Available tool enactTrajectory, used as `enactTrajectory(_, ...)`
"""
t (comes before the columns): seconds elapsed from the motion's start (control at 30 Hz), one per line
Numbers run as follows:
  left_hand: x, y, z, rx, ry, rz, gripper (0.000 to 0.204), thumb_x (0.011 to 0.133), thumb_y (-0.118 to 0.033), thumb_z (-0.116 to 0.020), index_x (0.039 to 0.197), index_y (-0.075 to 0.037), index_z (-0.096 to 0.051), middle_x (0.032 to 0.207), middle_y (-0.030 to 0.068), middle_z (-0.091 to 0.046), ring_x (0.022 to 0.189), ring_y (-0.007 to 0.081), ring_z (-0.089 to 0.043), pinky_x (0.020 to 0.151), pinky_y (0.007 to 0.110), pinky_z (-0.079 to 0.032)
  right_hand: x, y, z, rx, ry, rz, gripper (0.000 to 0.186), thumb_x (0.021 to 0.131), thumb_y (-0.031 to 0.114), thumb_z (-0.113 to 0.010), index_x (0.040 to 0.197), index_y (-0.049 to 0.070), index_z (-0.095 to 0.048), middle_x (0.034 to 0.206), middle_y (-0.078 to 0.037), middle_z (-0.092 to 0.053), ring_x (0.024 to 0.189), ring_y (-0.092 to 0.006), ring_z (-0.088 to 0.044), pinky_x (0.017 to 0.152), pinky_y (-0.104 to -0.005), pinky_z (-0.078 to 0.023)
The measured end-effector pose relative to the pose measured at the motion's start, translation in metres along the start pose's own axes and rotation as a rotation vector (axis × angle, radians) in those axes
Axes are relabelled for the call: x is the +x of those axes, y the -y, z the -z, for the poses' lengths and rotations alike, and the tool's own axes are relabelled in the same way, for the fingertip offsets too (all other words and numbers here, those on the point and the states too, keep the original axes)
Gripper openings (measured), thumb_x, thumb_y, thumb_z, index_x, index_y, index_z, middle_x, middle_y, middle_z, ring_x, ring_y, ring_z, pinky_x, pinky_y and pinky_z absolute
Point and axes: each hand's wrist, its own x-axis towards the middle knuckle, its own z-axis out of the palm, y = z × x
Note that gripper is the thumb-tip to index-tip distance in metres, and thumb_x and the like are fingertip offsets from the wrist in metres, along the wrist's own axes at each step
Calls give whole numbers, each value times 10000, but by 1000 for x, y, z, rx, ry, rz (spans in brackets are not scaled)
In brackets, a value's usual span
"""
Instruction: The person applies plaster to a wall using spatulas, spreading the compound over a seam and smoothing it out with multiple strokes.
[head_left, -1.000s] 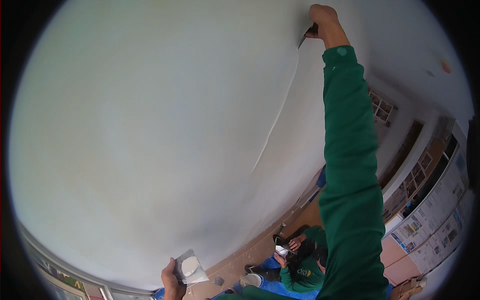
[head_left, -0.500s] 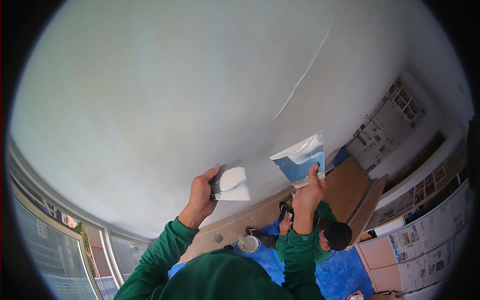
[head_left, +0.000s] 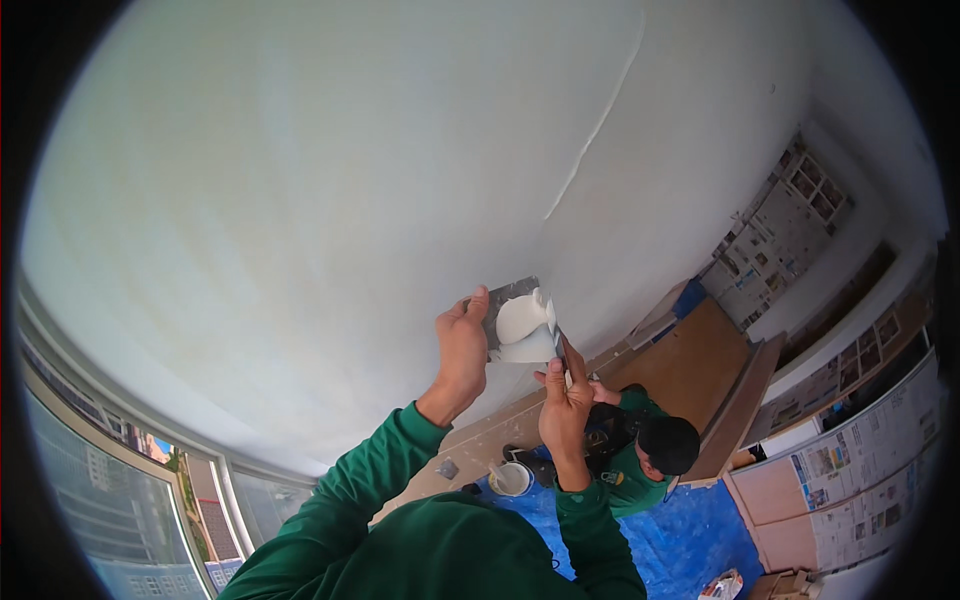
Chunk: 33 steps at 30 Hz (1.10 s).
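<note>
My left hand grips a flat metal filling blade by its left edge, thumb on top. A mound of creamy white putty lies on that blade. My right hand holds a second filling blade, seen nearly edge-on. Its edge meets the putty at the right side of the left blade. Both hands are in front of the pale wall. A raised white line of filler runs slantwise up the wall beyond them.
A co-worker in a green top and black cap crouches low at right, close to my right forearm. A white bucket stands near a blue floor sheet. Windows line the left; a brown board and papered panels lie right.
My left hand has moved right and slightly up with its blade. My right hand has come left and turned its blade edge-on, bringing it to the putty.
</note>
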Motion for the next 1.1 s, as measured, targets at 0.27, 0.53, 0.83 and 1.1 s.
enactTrajectory(0.27, -6, -16, 0, -14, 95, -56, 404, 1008, -313, -531, 965, 67, -659, 740, -12, -571, 660, 93, -465, 627, 261, -407, 1, 15, 56, -550, 136, 406, 564, 768, -113, -547, 1284, 106, -613, 1339, -163, -500, 1130, -406, -564, 935, -430, -482)
enactTrajectory(0.53, -16, -15, 4, 327, 69, -424, 413, 1012, -332, -541, 865, 38, -653, 704, -39, -516, 686, 61, -404, 614, 212, -343, -14, 35, 16, -885, 352, 622, 634, 714, -63, -559, 1314, 143, -574, 1344, -133, -488, 1279, -402, -441, 968, -489, -410)
enactTrajectory(0.83, -54, -101, 133, 76, -105, -536, 328, 1004, -282, -545, 909, 15, -647, 851, 74, -680, 704, 136, -631, 656, 269, -515, 45, -130, 3, 411, -23, -453, 390, 1017, 297, -513, 1266, 0, -546, 1219, -103, -593, 1052, -204, -604, 794, -344, -553)
enactTrajectory(1.1, -154, -60, 253, 100, -526, -257, 380, 1011, -302, -491, 1027, 54, -622, 981, 117, -658, 813, 184, -631, 708, 306, -521, 100, -189, -117, -45, -333, -293, 462, 1021, 211, -444, 1450, 48, -389, 1346, -187, -483, 1194, -329, -520, 1031, -403, -402)
